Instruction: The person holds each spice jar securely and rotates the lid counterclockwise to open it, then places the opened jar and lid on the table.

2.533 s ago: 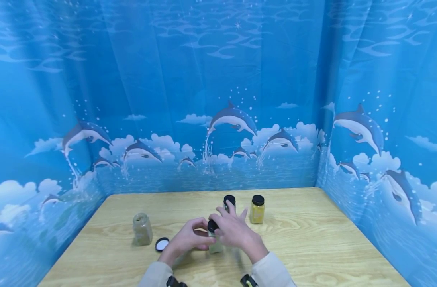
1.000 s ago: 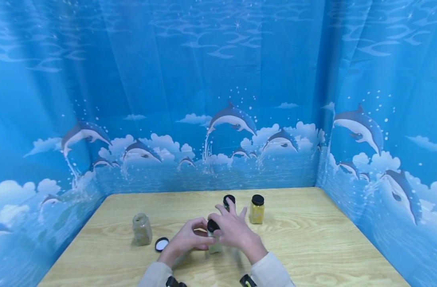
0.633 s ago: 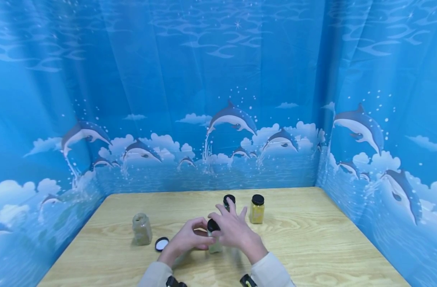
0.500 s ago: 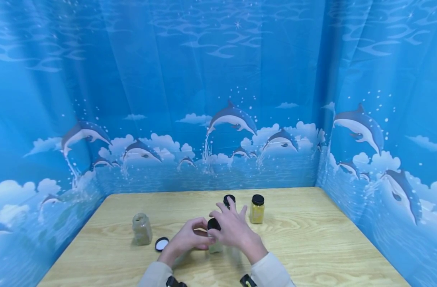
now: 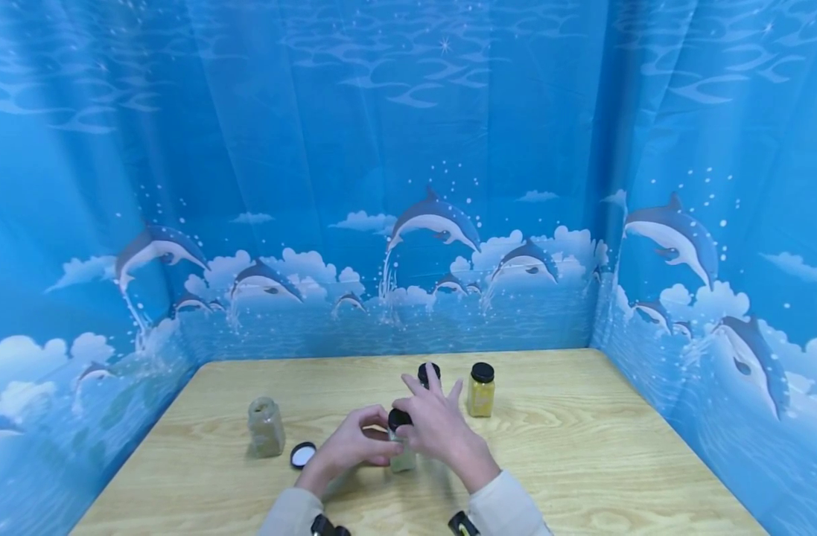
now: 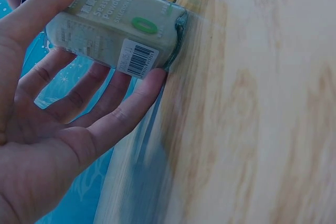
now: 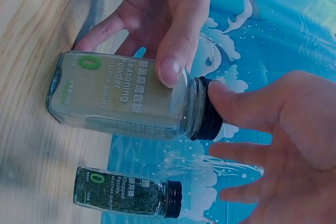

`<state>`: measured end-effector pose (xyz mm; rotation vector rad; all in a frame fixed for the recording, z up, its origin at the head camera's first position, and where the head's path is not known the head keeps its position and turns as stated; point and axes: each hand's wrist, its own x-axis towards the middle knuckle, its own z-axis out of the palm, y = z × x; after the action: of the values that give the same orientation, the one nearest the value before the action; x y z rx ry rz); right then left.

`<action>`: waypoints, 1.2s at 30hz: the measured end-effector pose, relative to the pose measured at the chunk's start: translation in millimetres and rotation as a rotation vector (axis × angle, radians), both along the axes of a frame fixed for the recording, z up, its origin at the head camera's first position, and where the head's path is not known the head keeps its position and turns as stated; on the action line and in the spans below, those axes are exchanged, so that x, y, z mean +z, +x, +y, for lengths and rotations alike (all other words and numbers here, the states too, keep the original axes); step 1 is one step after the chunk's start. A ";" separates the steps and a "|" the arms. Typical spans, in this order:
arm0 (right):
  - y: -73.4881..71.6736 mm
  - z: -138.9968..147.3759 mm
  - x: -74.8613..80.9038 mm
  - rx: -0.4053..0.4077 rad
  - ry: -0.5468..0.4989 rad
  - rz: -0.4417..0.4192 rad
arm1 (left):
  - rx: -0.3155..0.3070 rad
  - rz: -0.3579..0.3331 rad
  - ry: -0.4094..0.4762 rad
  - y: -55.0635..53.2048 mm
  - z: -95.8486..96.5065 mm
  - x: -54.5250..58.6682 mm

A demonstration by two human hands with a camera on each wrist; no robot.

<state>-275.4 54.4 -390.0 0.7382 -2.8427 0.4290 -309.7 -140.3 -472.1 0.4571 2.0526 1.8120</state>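
A square glass jar of pale seasoning powder (image 7: 118, 98) stands upright on the table. My left hand (image 5: 356, 441) grips its body, thumb on one side and fingertips on the other, as the left wrist view shows. At the jar's black lid (image 7: 211, 109), my right hand (image 5: 440, 430) pinches with thumb and index finger. The other right fingers are spread, and in the head view they overlap the black-capped jar of chopped parsley (image 7: 119, 192) behind. The right wrist view shows the right thumb (image 7: 236, 103) pressed against the lid's edge.
A yellow-filled jar with a black cap (image 5: 481, 398) stands behind and to the right. On the left are an uncapped jar (image 5: 266, 432) and a black lid lying with its white inside up (image 5: 303, 455). A dolphin-print curtain (image 5: 408, 223) surrounds the wooden table (image 5: 582, 461).
My right thumb and fingers have shifted back and forth around the lid's edge. The left hand and the powder jar have stayed in place.
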 end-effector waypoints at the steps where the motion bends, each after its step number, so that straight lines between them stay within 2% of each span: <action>1: 0.6 0.0 0.6 0.005 0.003 -0.006 | 0.000 0.004 0.000 0.2 0.0 0.2; 19: 0.5 2.9 0.0 0.019 0.007 -0.032 | 0.004 0.010 0.015 2.3 2.2 0.7; 30: -3.0 2.2 -3.4 -0.051 -0.003 0.024 | -0.004 0.010 0.019 2.2 1.3 0.1; 36: -1.6 1.0 -2.6 -0.015 0.007 0.009 | -0.009 0.023 0.026 0.6 1.3 -1.6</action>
<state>-277.0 55.4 -392.6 0.7173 -2.8412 0.4132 -309.1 -139.0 -473.7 0.4960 2.0410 1.8377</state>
